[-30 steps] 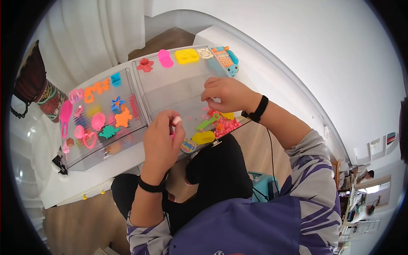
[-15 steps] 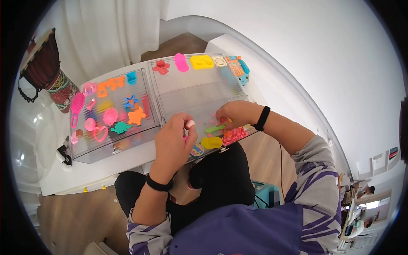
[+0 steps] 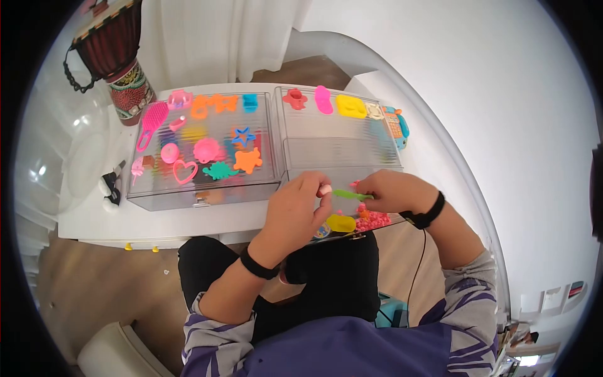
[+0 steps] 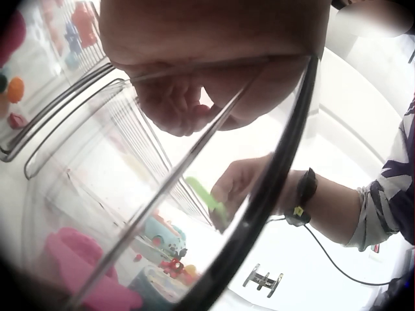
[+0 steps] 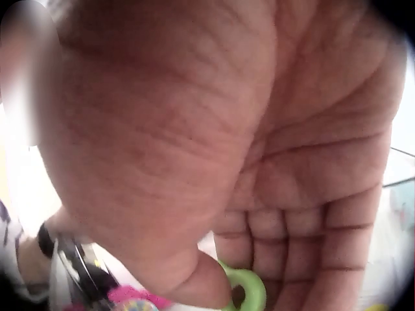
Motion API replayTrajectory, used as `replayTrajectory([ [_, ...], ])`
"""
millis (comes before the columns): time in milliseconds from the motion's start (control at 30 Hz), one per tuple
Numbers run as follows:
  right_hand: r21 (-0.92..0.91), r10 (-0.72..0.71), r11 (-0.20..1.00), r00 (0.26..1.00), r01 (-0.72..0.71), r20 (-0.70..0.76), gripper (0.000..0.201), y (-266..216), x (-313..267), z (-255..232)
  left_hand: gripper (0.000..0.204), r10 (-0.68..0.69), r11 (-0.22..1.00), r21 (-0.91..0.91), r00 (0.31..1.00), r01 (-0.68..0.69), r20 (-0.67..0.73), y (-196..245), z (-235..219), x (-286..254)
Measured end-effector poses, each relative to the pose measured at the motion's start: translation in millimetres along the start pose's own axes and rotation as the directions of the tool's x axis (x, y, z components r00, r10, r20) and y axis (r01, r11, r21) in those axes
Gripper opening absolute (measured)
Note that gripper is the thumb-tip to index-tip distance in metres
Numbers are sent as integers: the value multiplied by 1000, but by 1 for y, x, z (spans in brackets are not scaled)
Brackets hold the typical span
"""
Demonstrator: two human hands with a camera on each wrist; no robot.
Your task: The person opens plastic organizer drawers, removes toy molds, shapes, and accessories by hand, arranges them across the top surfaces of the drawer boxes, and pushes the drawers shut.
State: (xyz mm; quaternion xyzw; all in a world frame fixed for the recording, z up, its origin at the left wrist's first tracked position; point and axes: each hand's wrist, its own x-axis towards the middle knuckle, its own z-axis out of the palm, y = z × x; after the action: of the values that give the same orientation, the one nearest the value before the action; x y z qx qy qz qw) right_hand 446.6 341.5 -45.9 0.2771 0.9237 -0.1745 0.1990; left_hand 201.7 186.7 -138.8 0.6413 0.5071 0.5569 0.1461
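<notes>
My left hand pinches a small pale pink lump between thumb and forefinger. Across from it, my right hand holds a flat green plastic tool, its far end pointing at the left hand. A ring-shaped green end of the tool shows by the right thumb in the right wrist view. Below the hands, a yellow mould and a heap of pink crumbs lie along the near edge of the clear box.
A second clear box on the left carries a pink brush, an orange cutter, a green dinosaur and several other shapes. Moulds line the right box's far edge, beside a toy phone. A drum stands far left.
My right hand has come down, taken the green tool and lifted it toward the left hand. The left hand keeps its pinch on the pale lump. The head view has turned.
</notes>
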Motion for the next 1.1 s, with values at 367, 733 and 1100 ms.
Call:
replayTrajectory([
  [367,515,133,856,948,36,-289,33,-40,59,-46,23,-13,1000,-11,999,13,30,0,-1,1],
  [733,404,36,912,968,68,-247,27,-42,118,-48,24,14,1000,-19,1000,-14,14,0,-2,1],
  [1100,272,-68,951,956,148,-284,28,-40,122,-50,25,-2,1000,-4,999,2,34,1,-1,0],
])
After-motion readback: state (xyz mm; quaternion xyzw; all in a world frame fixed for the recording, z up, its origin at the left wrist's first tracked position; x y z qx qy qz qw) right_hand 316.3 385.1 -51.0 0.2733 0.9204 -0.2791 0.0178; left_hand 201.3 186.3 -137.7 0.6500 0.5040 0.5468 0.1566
